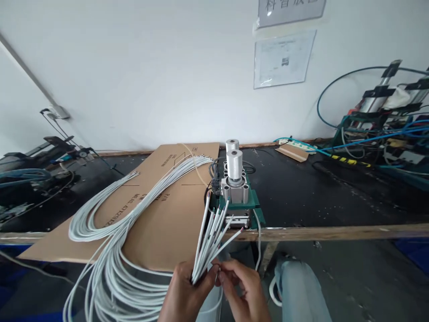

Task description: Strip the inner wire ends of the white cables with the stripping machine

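Note:
My left hand (pixel 187 286) is closed around a bundle of white cables (pixel 212 237), whose cut ends fan upward with small coloured wire tips. Close beside it, my right hand (pixel 243 286) pinches at something small between thumb and forefinger, right against the left thumb; what it holds is too small to make out. Just beyond the cable ends, at the bench edge, stands a small pneumatic machine (pixel 236 188) with two knurled silver knobs and a green base. Long loops of white cable (pixel 127 228) lie to the left and hang over the bench edge.
A flat cardboard sheet (pixel 174 223) lies under the cable loops on the black bench (pixel 295 192). More pneumatic machines with blue hoses (pixel 385 112) stand at the right. Another machine (pixel 50 154) is at the left. A power strip (pixel 298 145) lies near the wall.

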{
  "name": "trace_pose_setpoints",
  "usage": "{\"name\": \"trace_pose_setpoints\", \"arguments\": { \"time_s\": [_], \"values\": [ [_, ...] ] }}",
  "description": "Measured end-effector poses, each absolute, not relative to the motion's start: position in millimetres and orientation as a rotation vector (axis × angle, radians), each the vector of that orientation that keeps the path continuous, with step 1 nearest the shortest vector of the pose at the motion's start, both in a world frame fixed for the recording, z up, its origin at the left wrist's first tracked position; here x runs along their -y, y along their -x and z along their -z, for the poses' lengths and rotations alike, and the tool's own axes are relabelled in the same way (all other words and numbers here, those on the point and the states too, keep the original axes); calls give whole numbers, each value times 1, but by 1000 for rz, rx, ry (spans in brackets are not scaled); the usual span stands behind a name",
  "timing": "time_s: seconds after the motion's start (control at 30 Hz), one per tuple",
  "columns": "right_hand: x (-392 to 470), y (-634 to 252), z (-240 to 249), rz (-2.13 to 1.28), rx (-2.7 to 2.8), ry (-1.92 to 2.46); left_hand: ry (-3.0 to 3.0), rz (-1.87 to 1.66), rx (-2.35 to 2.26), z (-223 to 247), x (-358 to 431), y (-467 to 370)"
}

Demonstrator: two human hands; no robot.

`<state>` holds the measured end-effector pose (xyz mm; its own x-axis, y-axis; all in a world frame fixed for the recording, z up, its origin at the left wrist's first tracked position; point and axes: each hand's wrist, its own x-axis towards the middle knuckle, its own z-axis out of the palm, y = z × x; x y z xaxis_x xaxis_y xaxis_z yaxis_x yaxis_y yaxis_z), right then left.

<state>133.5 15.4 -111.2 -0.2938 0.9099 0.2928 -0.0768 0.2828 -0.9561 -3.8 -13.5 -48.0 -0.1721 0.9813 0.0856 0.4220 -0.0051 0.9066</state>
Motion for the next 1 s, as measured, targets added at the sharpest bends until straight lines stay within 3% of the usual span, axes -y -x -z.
{"name": "trace_pose_setpoints", "arguments": {
  "time_s": [0.4,0.9,1.0],
  "values": [
    [-16,-152,85,-1259,1705,864,-1530,-1105,-1594,35,15,0],
    [-18,-170,60,-1084,2080,842,-1793,-850,-1569,27,14,7],
    [-17,-167,65,-1245,1938,864,-1697,-881,-1553,27,13,7]
  ]
}}
